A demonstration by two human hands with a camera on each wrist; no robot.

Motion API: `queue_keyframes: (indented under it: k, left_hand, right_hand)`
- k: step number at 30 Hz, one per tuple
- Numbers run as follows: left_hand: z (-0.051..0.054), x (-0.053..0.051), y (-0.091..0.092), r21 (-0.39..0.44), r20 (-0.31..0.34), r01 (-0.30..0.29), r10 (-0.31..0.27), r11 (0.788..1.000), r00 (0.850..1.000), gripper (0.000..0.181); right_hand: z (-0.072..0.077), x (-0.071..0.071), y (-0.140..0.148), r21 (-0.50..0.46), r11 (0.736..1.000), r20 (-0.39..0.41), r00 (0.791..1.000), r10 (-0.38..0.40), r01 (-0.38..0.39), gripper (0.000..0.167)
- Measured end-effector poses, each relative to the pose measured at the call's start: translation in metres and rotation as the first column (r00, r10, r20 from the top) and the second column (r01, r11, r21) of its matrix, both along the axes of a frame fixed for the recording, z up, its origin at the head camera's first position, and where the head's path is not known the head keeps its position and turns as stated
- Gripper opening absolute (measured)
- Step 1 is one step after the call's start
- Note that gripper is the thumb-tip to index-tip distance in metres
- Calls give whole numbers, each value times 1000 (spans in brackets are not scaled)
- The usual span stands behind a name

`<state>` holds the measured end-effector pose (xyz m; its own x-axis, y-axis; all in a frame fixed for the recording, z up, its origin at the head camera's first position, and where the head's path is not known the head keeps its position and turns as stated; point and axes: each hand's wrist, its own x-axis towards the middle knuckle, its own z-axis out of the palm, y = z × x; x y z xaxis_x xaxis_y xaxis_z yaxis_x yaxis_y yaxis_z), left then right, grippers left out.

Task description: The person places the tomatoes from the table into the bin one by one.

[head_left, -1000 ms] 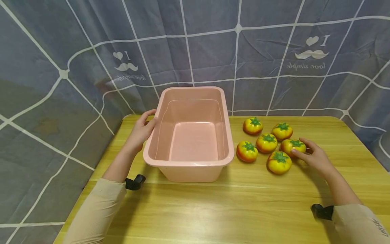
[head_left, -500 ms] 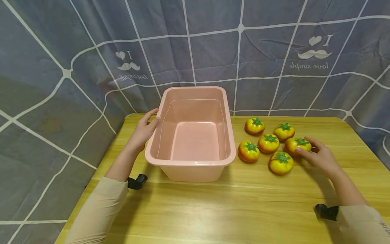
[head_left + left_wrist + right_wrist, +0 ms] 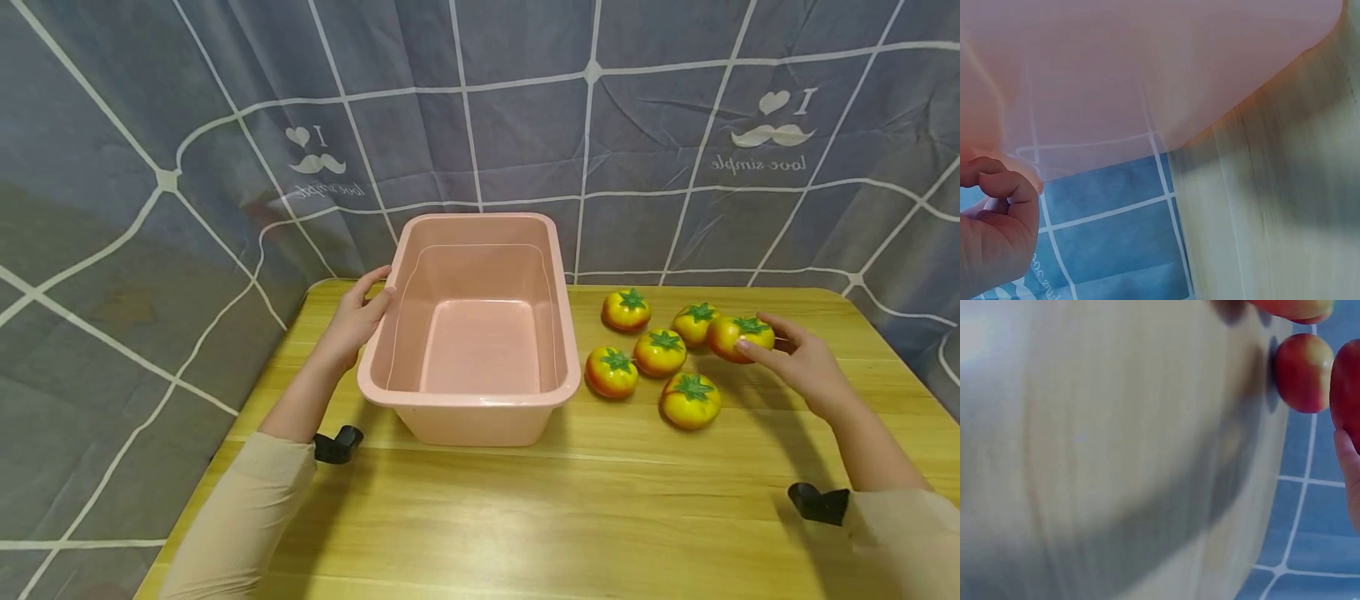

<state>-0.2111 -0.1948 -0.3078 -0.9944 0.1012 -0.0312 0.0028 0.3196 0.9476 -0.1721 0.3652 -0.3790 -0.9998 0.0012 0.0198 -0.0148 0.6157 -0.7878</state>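
Note:
A deep pink plastic basin (image 3: 483,400) stands on the table in the head view, with nothing inside it. My left hand (image 3: 351,323) holds its left rim, thumb at the edge; in the left wrist view the curled fingers of that left hand (image 3: 999,219) meet the basin's side (image 3: 1097,81). On the right, my right hand (image 3: 812,367) grips a yellow-red tomato (image 3: 731,340) with a green star-shaped leaf top, raised a little above the table. Part of this held tomato (image 3: 1346,390) and a fingertip show at the right wrist view's edge.
Several similar tomatoes lie between basin and right hand, among them a front one (image 3: 690,402), a left one (image 3: 611,375) and a back one (image 3: 626,312). A grey-blue checked curtain (image 3: 517,142) hangs behind the wooden table (image 3: 525,517).
My right hand has gripped the rightmost tomato, shifted it slightly right and lifted it off the table. The left hand keeps its place on the basin rim.

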Motion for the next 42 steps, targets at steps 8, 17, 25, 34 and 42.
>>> queue_keyframes:
  k: [8,17,25,34,42]
  left_hand:
    - [7,-1,0,-57,39,-1,3,998,999,57]
    - [7,-5,4,-67,26,-13,15,998,1000,55]
    - [8,-5,5,-94,8,-27,28,995,1000,53]
    - [5,-3,7,-70,-41,-70,67,995,997,54]
    - [4,-2,8,2,-24,-88,88,996,996,54]
  right_hand:
    - [22,-10,-8,1,1000,-25,1000,9,-9,73]
    - [47,-26,-24,15,1000,-54,998,21,-21,73]
    - [69,-41,-41,-46,999,-87,996,22,-26,71]
    - [95,-60,-64,4,999,-77,996,48,-48,73]
    - [114,-73,-91,-31,994,-90,991,98,-101,73]
